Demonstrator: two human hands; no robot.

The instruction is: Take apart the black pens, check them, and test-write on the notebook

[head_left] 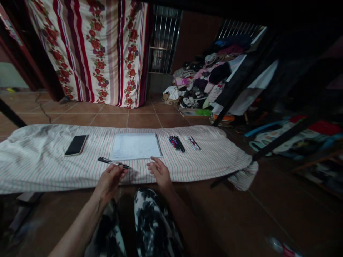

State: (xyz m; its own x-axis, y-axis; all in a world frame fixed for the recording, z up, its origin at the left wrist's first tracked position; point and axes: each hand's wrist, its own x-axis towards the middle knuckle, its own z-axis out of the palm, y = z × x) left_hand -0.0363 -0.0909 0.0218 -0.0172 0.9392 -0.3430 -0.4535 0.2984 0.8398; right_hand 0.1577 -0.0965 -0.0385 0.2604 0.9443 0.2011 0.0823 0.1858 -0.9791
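Observation:
My left hand (112, 177) pinches a black pen (107, 161) by its middle, just in front of the notebook. The pen lies roughly sideways, its tip end pointing right. A spiral notebook (135, 146) with a pale page lies flat behind both hands, its coil on the right side. Near the notebook's lower right corner, my right hand (160, 172) has its fingers apart and holds nothing. Right of the notebook lies a bunch of pens (177, 143), mostly dark. Farther right is a smaller group of pens (193, 143), some of them white.
A striped cloth (206, 167) covers the low bench or bed under these things. At left lies a dark-screened phone (76, 145). Dark metal bars (233, 96) slant up at right. Beyond are a floral curtain (99, 53) and a heap of clothes (203, 78) on the tiled floor.

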